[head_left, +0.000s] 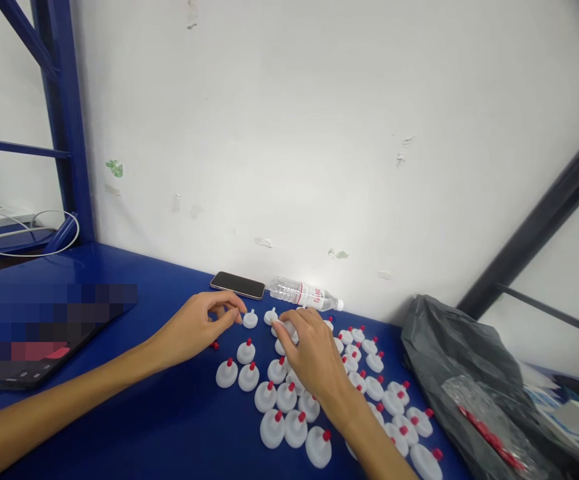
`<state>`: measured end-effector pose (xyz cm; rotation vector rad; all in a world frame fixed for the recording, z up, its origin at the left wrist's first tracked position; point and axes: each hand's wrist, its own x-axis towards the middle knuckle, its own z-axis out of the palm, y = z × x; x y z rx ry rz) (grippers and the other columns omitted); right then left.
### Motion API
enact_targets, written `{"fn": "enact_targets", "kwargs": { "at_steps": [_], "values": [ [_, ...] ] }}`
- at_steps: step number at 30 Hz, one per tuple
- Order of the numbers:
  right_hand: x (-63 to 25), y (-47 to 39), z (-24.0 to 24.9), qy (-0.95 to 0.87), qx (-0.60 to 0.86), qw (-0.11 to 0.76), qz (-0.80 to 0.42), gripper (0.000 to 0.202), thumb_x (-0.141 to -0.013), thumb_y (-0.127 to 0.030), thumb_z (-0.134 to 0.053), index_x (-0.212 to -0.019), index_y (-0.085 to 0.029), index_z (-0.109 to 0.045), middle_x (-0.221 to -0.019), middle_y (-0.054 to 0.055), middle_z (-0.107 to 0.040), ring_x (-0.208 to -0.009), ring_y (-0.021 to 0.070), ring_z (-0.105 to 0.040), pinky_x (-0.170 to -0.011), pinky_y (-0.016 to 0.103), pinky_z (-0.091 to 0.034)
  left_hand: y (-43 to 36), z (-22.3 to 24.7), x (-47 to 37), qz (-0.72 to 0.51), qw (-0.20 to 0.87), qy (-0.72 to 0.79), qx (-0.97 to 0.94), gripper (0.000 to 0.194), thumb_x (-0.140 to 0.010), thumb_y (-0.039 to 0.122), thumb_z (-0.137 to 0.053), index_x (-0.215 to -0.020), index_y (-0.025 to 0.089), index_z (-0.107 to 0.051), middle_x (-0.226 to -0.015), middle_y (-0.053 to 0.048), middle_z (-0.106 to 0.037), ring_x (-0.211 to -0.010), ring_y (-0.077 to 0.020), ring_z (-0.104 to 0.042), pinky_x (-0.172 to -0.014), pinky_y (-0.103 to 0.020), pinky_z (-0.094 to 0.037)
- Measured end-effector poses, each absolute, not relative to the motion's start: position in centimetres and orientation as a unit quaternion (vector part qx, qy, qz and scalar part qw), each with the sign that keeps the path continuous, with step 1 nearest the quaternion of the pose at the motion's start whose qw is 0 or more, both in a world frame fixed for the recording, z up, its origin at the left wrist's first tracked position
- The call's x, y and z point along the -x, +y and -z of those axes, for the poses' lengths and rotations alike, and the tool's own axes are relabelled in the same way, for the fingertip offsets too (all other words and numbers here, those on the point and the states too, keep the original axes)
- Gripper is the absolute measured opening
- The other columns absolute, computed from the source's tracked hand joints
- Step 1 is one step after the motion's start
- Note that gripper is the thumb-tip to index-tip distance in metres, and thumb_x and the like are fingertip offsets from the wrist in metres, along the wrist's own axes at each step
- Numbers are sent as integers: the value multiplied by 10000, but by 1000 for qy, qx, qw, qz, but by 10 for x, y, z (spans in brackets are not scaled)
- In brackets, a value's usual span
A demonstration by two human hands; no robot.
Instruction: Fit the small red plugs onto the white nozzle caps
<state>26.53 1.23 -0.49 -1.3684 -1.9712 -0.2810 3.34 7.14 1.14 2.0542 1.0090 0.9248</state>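
My left hand (209, 325) is closed in a pinch, thumb against fingertips; what it holds, if anything, is too small to make out. Just right of its fingertips stands a white round disc with a bare stem (250, 320). My right hand (314, 347) is closed around another white disc (288, 327), partly hidden by its fingers. A second bare-stemmed disc (270, 316) stands between the hands. Around and below the right hand are many white discs with red caps on their stems, such as one red-capped disc (226, 373) at the left. Small red pieces (214, 345) lie under my left hand.
A phone (238, 285) and a clear plastic bottle (305, 294) lie along the wall on the blue table (169, 427). At right, a dark plastic bag (434, 353) has a clear bag of red pieces (492, 437) on it. A dark flat object (54, 363), partly pixelated, lies left.
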Motion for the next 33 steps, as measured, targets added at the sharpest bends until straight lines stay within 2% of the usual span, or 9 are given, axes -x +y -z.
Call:
{"fn": "enact_targets", "kwargs": {
  "at_steps": [2, 5, 9, 11, 15, 18, 24, 29, 33],
  "values": [
    [-264, 10, 4, -764, 528, 353, 117, 139, -1008, -353, -626, -1056, -229, -668, -911, 37, -737, -855, 225, -692, -752, 336, -526, 70, -12, -35, -357, 361, 373, -777, 306, -939, 470, -566, -992, 212, -722, -958, -50, -765, -692, -166, -651, -567, -259, -508],
    [-261, 5, 3, -765, 516, 368, 110, 277, -988, -485, -637, -1109, -237, -615, -860, 18, -726, -740, 198, -698, -661, 291, -501, 66, -15, -37, -359, 411, 352, -760, 325, -928, 505, -608, -1004, 206, -710, -1000, -59, -773, -712, -162, -665, -540, -240, -502],
    [-256, 1, -1, -780, 492, 372, 107, 353, -996, -588, -570, -1031, -236, -572, -814, 8, -706, -687, 185, -679, -619, 270, -463, 58, -18, -40, -341, 448, 350, -748, 314, -909, 502, -644, -977, 202, -708, -764, -16, -719, -627, -142, -626, -435, -191, -403],
    [-254, 0, -1, -789, 479, 367, 115, 364, -1005, -599, -546, -994, -235, -561, -785, -2, -691, -659, 175, -662, -602, 266, -438, 56, -17, -42, -347, 447, 338, -752, 306, -899, 498, -666, -961, 204, -725, -695, 9, -676, -596, -129, -605, -448, -192, -406],
    [-252, -1, -1, -802, 450, 369, 133, 368, -1033, -586, -496, -967, -230, -560, -748, -16, -672, -620, 156, -643, -594, 267, -424, 54, -10, -44, -353, 480, 301, -745, 273, -898, 465, -698, -957, 203, -745, -775, 3, -715, -663, -138, -648, -601, -240, -529],
    [-251, -3, -1, -805, 441, 374, 134, 374, -1048, -578, -464, -978, -225, -565, -743, -15, -670, -595, 147, -633, -573, 265, -433, 53, -6, -44, -345, 497, 290, -742, 259, -893, 457, -717, -957, 210, -759, -800, 2, -740, -677, -141, -667, -654, -255, -548],
    [-251, -4, 0, -804, 446, 374, 119, 359, -1052, -569, -456, -1028, -226, -560, -825, -2, -687, -596, 138, -629, -556, 258, -453, 50, -5, -44, -360, 487, 307, -735, 246, -903, 453, -706, -954, 217, -753, -701, 22, -711, -644, -139, -667, -603, -233, -505],
    [-252, -3, 1, -806, 448, 370, 112, 351, -1042, -572, -481, -1017, -231, -558, -828, -3, -675, -611, 143, -623, -576, 266, -470, 48, -6, -43, -359, 469, 325, -738, 287, -901, 486, -694, -976, 212, -734, -685, 29, -711, -523, -110, -606, -549, -233, -485],
    [-252, -3, 2, -812, 440, 369, 110, 361, -1051, -575, -452, -1015, -230, -554, -838, 5, -678, -632, 153, -634, -571, 268, -463, 48, -9, -44, -346, 464, 331, -745, 290, -903, 487, -683, -971, 210, -733, -698, 12, -730, -588, -138, -655, -564, -235, -485]
  ]
}}
